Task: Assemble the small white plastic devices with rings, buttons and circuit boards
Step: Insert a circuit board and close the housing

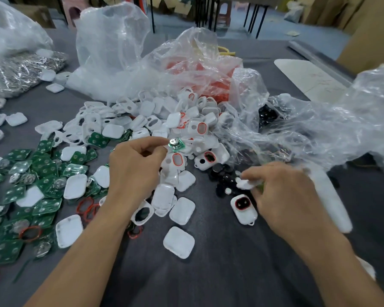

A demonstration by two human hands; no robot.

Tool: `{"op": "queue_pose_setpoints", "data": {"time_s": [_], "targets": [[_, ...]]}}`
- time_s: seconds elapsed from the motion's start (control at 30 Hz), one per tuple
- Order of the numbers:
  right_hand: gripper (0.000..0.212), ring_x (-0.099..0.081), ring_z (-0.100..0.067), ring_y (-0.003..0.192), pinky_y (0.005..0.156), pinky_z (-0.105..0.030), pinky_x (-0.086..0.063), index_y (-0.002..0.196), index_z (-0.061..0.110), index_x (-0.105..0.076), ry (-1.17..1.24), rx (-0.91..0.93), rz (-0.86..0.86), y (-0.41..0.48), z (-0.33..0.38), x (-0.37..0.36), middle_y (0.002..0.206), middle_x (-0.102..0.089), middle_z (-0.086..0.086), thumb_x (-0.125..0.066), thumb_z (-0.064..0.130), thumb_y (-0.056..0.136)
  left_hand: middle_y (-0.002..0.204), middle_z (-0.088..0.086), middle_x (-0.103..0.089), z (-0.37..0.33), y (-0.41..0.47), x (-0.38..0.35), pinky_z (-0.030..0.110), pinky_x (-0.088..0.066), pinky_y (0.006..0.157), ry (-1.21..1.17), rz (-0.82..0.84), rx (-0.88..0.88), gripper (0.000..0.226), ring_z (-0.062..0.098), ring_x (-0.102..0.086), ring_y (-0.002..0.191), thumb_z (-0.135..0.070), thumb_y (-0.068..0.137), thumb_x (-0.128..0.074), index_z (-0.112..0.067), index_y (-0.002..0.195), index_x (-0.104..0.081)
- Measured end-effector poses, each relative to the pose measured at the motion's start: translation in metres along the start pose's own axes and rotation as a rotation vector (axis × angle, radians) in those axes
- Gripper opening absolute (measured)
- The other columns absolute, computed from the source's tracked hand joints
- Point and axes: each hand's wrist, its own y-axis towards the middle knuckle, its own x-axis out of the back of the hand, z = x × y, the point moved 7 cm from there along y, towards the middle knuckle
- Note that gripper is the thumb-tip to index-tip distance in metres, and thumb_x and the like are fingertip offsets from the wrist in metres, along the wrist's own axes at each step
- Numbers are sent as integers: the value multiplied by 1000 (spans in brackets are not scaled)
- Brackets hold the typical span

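The left hand [134, 167] is being held just in front of the heap of white shells [155, 116], with its fingers curled. A green circuit board [176, 144] carrying a round silver cell is being pinched between thumb and forefinger at the heap's near edge. The right hand [279, 191] is being held in front of the heap and to its right, and a small white piece [245, 185] is being gripped in its curled fingertips; the piece is too blurred for its kind to be told. Black buttons [224, 176] are lying scattered between this hand and the heap. A white device [243, 209], fitted with a red ring and two black buttons, is lying face up in front of the heap, just beside the right hand. Loose green boards [42, 173] are lying spread to the left of the heap, with red rings [85, 207] among them. Clear plastic bags [319, 129] are lying crumpled behind and to the right of the heap, all on the grey table [208, 273].
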Motion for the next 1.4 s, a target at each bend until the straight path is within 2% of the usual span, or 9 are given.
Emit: {"op": "queue_pose_setpoints", "data": {"time_s": [0.17, 0.3, 0.53, 0.67, 0.8, 1.0, 1.2, 1.3, 1.4], "targets": [[51, -67, -24, 76, 66, -28, -49, 90, 27, -80, 43, -8, -10, -25, -10, 4, 84, -76, 0, -71, -12, 60, 75, -29, -72, -2, -4, 2, 18, -47, 65, 175, -14, -36, 28, -5, -65, 66, -20, 86, -67, -46, 87, -79], [32, -69, -16, 88, 81, -25, -48, 104, 33, -78, 217, -109, -13, -53, 0, -3, 96, -76, 6, -86, 21, 75, 78, -34, -68, -5, -5, 1, 12, -46, 75, 320, -13, -79, 28, -7, -66, 80, -23, 88, -63, -43, 95, -80], [47, -69, -1, 102, 97, 4, -32, 105, 20, -82, 376, -9, -59, -75, 34, -28, 110, -70, 22, -77, -15, 74, 93, -18, -76, 0, 3, 9, 32, -56, 90, 300, -7, -46, 35, 6, -67, 87, -12, 90, -56, -35, 103, -80], [47, -59, 23, 96, 83, 5, -37, 103, 34, -81, 576, -118, -70, -35, 28, -26, 101, -70, 32, -62, -8, 90, 100, -20, -74, 10, 17, 41, 34, -55, 98, 236, -89, 45, 52, 3, -66, 96, -2, 83, -48, -33, 112, -77], [38, -52, -1, 66, 63, -3, -37, 117, 32, -77, 509, -73, 26, 35, 59, -48, 95, -74, 11, -59, 7, 95, 135, -7, -65, 25, 24, 44, 33, -44, 113, 339, -82, 61, 63, 18, -60, 124, 0, 84, -49, -30, 138, -64], [63, -14, -22, 155, 124, -43, -11, 156, 26, -37, 214, 131, 203, 129, 127, -100, 168, -24, -3, -56, 41, 98, 172, 2, -13, 42, 28, 19, 37, -8, 127, 681, 180, -28, 66, 19, -5, 159, -43, 105, -46, -23, 163, -20], [65, -27, -29, 151, 123, -47, -16, 158, 26, -33, 73, 310, 361, 190, 169, -151, 164, -34, -6, -50, 49, 100, 166, -14, -31, 41, 35, 17, 31, -19, 122, 625, 238, -129, 52, 6, -19, 153, -51, 101, -52, -37, 151, -48], [52, -46, -32, 137, 112, -43, -33, 151, 28, -45, 93, 332, 357, 211, 179, -155, 151, -50, -6, -50, 37, 100, 130, -19, -68, 44, 41, 36, 14, -37, 101, 394, 19, 8, 28, 3, -58, 120, -42, 96, -61, -35, 119, -76], [45, -55, -33, 123, 99, -38, -41, 139, 26, -60, 157, 327, 269, 218, 184, -146, 130, -65, -12, -62, 26, 94, 98, -15, -76, 51, 42, 47, 28, -55, 84, 355, -86, 133, 28, 2, -68, 82, -33, 95, -60, -34, 118, -76]]}}
